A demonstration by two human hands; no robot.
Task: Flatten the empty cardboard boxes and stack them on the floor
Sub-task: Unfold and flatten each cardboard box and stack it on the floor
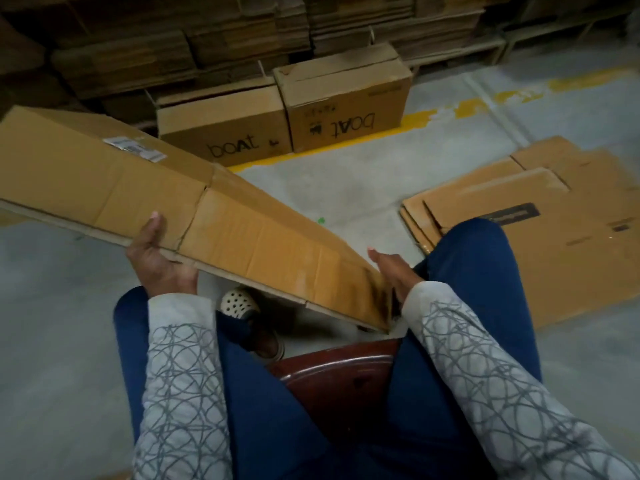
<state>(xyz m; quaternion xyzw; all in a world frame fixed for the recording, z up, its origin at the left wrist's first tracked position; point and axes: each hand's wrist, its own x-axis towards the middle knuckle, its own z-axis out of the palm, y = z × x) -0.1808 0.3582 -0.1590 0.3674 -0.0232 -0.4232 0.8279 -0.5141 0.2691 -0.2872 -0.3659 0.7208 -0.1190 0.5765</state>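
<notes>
A worn yellow line (415, 117) crosses the grey concrete floor (52, 306) below dim wooden racks (485, 46).

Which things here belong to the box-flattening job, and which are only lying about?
Job: flattened box in hand; left hand; right hand; left boat box; right boat box; flat stack on the floor.
Lying about: shelved cardboard piles; yellow floor line; brown seat.

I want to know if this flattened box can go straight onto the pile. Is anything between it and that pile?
Yes. The flattened box, gripped by the left hand with the right hand at its end, sits left of the person's right knee; the pile lies beyond that knee. It likely needs lifting over.
</notes>
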